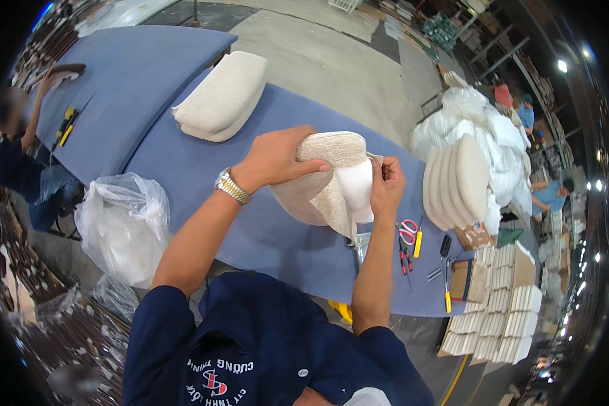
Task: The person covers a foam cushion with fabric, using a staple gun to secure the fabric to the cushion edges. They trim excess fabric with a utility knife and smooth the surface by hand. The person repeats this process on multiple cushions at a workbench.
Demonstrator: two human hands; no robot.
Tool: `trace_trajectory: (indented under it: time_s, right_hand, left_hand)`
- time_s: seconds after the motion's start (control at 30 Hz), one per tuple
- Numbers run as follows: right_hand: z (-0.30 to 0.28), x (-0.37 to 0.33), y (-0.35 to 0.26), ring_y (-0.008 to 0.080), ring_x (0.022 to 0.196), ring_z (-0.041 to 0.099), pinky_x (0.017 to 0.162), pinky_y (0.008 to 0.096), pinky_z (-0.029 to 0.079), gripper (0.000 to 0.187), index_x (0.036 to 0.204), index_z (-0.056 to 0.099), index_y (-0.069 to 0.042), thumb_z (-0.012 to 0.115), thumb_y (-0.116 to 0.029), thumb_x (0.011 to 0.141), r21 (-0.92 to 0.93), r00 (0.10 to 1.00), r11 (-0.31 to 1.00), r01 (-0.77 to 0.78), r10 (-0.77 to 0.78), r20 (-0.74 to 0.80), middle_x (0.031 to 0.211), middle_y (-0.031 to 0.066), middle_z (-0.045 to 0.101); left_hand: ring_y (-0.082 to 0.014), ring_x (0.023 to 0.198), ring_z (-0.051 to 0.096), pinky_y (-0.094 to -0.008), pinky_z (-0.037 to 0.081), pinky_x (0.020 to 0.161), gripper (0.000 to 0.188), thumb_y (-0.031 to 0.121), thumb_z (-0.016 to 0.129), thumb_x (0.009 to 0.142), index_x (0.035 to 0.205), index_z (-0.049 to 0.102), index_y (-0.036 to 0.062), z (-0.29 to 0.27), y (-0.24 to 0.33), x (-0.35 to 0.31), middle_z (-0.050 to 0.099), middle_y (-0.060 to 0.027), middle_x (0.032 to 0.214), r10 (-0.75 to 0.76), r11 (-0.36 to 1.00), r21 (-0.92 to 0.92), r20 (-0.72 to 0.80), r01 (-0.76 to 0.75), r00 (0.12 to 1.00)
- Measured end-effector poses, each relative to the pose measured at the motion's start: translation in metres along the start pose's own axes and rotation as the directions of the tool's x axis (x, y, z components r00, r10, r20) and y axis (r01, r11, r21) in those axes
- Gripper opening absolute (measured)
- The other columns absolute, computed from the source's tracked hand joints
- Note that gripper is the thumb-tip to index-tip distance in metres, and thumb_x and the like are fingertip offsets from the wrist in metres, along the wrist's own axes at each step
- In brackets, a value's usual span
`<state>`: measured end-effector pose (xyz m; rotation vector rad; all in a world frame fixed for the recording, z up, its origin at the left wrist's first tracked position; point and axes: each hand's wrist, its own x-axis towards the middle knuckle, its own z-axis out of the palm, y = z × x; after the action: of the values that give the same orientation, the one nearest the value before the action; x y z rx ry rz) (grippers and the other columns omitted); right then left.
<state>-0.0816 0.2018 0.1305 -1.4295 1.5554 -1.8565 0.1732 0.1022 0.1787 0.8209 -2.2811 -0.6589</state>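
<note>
Over the blue-covered table I hold up a rounded cushion of white foam point(354, 184) with a beige fabric cover point(330, 150) partly over it. My left hand point(277, 159) grips the cushion's upper left side, its thumb on the fabric and its other fingers mostly behind. At the right side my right hand point(388, 186) pinches the cover's edge between thumb and fingers. White foam shows where the fabric is parted, and a loose flap of cover hangs down below it. The cushion's far side is hidden.
Beige cushions point(224, 95) lie at the far left; more stand in a row point(453, 183) at right. Red-handled scissors point(407, 232), a yellow-handled tool point(418, 245) and a black brush point(446, 245) lie nearby. A plastic bag point(125, 227) sits left. A co-worker point(20, 155) works far left.
</note>
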Motion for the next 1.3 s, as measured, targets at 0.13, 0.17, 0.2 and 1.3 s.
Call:
trace_trajectory:
  time_s: [0.13, 0.17, 0.2, 1.3]
  right_hand:
    - [-0.003, -0.019, -0.012, 0.0036, 0.074, 0.053, 0.068, 0.0212, 0.044, 0.008, 0.097, 0.066, -0.002, 0.070, -0.009, 0.100, -0.026, 0.997, 0.998, -0.050, 0.051, 0.063, 0.083, -0.0033, 0.063]
    - [-0.008, -0.024, -0.011, 0.0041, 0.073, 0.052, 0.067, 0.0217, 0.045, 0.010, 0.097, 0.068, -0.002, 0.071, -0.011, 0.099, -0.045, 0.997, 0.997, -0.055, 0.058, 0.060, 0.081, -0.0037, 0.063]
    - [-0.017, -0.033, -0.006, 0.0047, 0.074, 0.054, 0.069, 0.0222, 0.046, 0.011, 0.098, 0.068, -0.001, 0.070, -0.012, 0.100, -0.085, 0.994, 0.990, -0.111, 0.110, -0.016, 0.082, -0.0027, 0.064]
    - [0.047, -0.140, 0.062, 0.0275, 0.076, 0.064, 0.073, 0.0399, 0.051, 0.028, 0.124, 0.063, -0.001, 0.054, -0.015, 0.101, 0.009, 0.653, 0.875, -0.484, 0.368, -0.662, 0.083, 0.0153, 0.065]
  left_hand:
    - [-0.0350, 0.099, 0.072, -0.0426, 0.056, 0.084, 0.063, 0.056, 0.081, 0.081, 0.120, 0.068, 0.0081, -0.011, -0.012, -0.015, 0.074, -0.0147, 0.108, 0.007, 0.997, -0.081, 0.047, -0.003, 0.999]
    - [-0.0340, 0.098, 0.072, -0.0418, 0.056, 0.085, 0.061, 0.051, 0.084, 0.080, 0.120, 0.068, 0.0071, -0.021, -0.018, -0.024, 0.074, -0.0148, 0.107, -0.032, 0.990, -0.134, 0.106, 0.046, 0.994]
    - [-0.0330, 0.097, 0.072, -0.0409, 0.056, 0.086, 0.060, 0.045, 0.086, 0.078, 0.119, 0.068, 0.0060, -0.031, -0.027, -0.036, 0.074, -0.0149, 0.106, -0.063, 0.978, -0.185, 0.175, 0.095, 0.983]
    - [-0.0443, 0.114, 0.066, -0.0453, 0.051, 0.097, 0.043, 0.038, 0.047, 0.108, 0.128, 0.070, 0.0086, 0.145, 0.023, -0.014, 0.073, -0.0260, 0.111, -0.142, 0.949, -0.175, 0.505, 0.262, 0.851]
